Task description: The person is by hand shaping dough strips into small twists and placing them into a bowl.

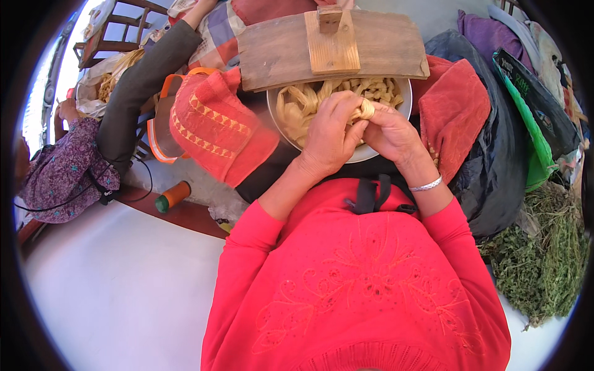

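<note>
Above a wide metal bowl, both my hands meet on a small roll of pale yellow strip, wound or knotted upon itself. From the left, my left hand pinches it with thumb and fingers. My right hand, with a silvery bracelet at the wrist, grips it from the other side. Below them the bowl holds many loosely coiled pale yellow strips; their material I cannot make out. A wooden board with a lighter wooden piece fixed on it covers the bowl's far side.
Red cloth lies left of the bowl, more red cloth right. A black plastic bag and dried green plants are at right. An orange thread spool lies left. Beyond it a person's dark sleeve reaches across.
</note>
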A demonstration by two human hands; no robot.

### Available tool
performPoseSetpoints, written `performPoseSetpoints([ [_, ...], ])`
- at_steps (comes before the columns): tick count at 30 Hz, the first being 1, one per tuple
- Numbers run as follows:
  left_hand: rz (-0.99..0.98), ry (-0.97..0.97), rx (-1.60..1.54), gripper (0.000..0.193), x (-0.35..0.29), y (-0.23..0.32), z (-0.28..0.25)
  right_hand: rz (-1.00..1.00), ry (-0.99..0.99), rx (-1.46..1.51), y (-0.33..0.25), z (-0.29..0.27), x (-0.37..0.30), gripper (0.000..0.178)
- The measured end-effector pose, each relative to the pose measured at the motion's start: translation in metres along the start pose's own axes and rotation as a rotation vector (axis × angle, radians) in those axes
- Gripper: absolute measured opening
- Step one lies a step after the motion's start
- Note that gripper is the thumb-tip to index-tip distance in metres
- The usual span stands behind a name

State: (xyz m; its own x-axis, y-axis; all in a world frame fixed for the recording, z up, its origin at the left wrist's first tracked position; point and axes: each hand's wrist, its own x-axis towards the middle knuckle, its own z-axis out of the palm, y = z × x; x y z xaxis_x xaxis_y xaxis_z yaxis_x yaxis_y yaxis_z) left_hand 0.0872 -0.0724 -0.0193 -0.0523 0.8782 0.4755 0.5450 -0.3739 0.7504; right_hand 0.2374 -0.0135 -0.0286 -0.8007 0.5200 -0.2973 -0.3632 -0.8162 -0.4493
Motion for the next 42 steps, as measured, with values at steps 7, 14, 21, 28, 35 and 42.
performPoseSetpoints([
  [7,-0.342,-0.159,-0.019,0.018,0.039,0.008,-0.008,-0.593,0.409,-1.176,-0.010,0.018,0.009,0.014],
  [14,-0.543,0.023,-0.226,0.018,0.035,-0.001,0.013,-0.857,0.397,-1.208,-0.017,0.031,0.003,0.013],
  [21,-0.918,-0.175,-0.809,0.013,-0.010,0.000,-0.022,-0.846,0.364,-0.791,-0.005,0.007,-0.001,0.012],
  [28,-0.142,-0.149,0.153,0.010,0.004,0.003,-0.046,-0.551,0.346,-0.890,-0.043,-0.003,-0.015,0.032],
  [35,0.029,-0.156,0.132,0.013,0.033,0.005,-0.030,-0.022,0.088,-0.957,-0.071,0.030,0.004,0.024],
  [42,-0.429,-0.293,-0.340,0.011,0.033,-0.017,-0.043,0.056,0.071,-1.050,-0.086,0.028,0.013,0.015],
])
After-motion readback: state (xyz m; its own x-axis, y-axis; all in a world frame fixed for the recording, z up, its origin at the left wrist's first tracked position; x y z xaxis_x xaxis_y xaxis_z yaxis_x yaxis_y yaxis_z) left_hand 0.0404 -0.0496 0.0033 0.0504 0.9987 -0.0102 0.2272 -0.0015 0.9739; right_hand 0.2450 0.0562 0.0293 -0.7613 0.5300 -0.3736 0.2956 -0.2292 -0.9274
